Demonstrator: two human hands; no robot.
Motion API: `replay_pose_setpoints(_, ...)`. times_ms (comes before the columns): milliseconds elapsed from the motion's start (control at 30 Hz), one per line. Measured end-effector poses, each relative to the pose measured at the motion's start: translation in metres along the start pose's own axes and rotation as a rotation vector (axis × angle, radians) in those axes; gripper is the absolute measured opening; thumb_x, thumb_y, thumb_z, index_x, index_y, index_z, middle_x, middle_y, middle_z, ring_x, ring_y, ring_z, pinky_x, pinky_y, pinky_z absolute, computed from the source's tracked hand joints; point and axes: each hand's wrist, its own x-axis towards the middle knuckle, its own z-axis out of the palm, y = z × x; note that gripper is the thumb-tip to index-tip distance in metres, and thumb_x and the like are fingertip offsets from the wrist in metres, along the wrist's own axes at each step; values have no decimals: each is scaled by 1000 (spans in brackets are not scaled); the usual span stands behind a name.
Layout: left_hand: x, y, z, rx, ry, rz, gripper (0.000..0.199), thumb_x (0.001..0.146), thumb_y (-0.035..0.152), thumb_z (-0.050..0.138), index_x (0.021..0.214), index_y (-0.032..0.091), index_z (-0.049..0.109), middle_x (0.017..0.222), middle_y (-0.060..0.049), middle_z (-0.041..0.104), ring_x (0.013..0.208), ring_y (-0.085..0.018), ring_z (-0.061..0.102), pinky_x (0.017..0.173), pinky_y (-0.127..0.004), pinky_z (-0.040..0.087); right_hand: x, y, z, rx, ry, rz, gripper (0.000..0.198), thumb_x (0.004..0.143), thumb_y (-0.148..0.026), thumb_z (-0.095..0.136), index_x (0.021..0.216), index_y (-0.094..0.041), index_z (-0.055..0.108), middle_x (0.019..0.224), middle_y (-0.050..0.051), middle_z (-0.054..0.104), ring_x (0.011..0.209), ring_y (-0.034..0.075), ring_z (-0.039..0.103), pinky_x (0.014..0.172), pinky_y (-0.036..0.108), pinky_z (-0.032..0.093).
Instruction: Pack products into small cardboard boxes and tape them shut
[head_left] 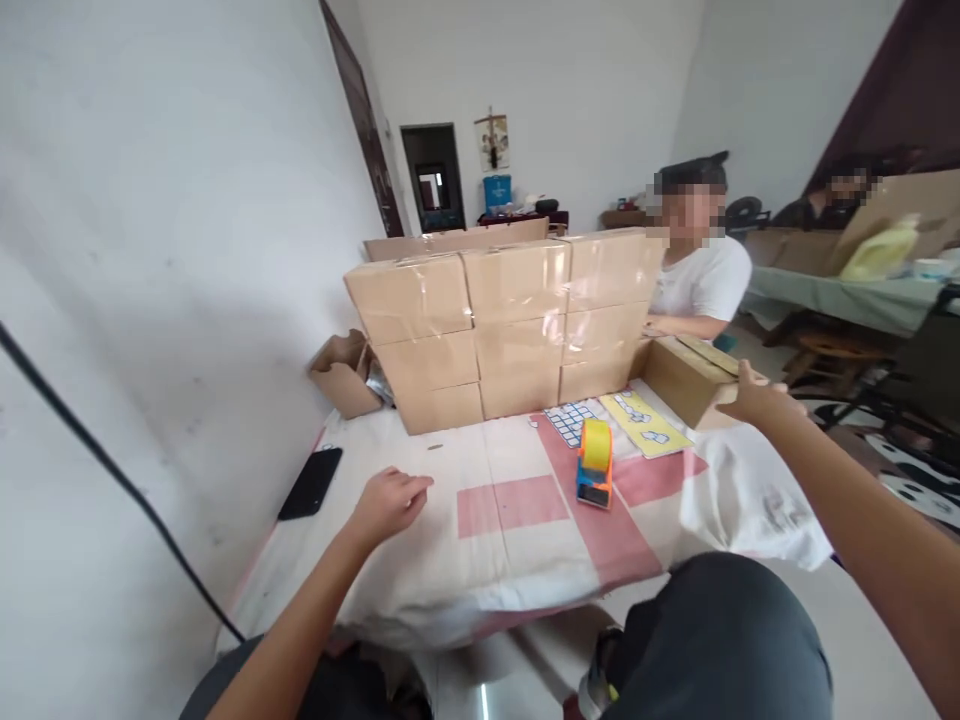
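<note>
The left hand (390, 505) is in front of the left half of the stack of boxes (517, 345), over the tablecloth (525, 590). Its forearm slants up from the lower edge of view, the back of the hand faces upward, and the fingers lie together, loosely curled, with the tips toward the right. Whether it rests on the cloth or floats just above it, I cannot tell.

The right arm stretches far out from the lower right corner, and its hand (759, 395) is at the near end of the long box (679, 378), just right of the stack of boxes. Thumb and fingers are apart there, the thumb low against the end and a finger up by the top edge; how firmly they press cannot be told.

The tape dispenser (595, 468) stands in front of the right part of the stack, between the two hands and touched by neither. A yellow sheet (649, 425) lies behind it, closer to the stack. The phone (310, 484) lies left and in front of the stack, near the left hand.
</note>
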Motion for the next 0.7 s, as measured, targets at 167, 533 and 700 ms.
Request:
replay_pose_setpoints(167,31,-89,-36,82,139,-336,37,90,28,52,124,23,66,136,-9,66,77,-15,68,77,-31,53,-72,-161,0,17,-137,-394,43,97,-38,48,132,-19,62,131,22,60,102,35,68,83,48,51)
replay_pose_setpoints(533,116,-257,-70,91,266,-668,51,94,38,62,140,20,50,143,-12,53,119,-26,60,98,-49,55,-269,-549,125,570,-782,-809,49,87,-19,64,136,-23,58,157,12,38,131,29,55,111,42,44)
replay_pose_setpoints(700,123,-288,-49,79,239,-751,32,93,38,63,118,17,64,121,-9,66,106,-21,65,93,-45,57,-276,-637,178,521,-763,-454,61,90,-14,58,147,-8,36,149,30,41,120,36,62,98,50,50)
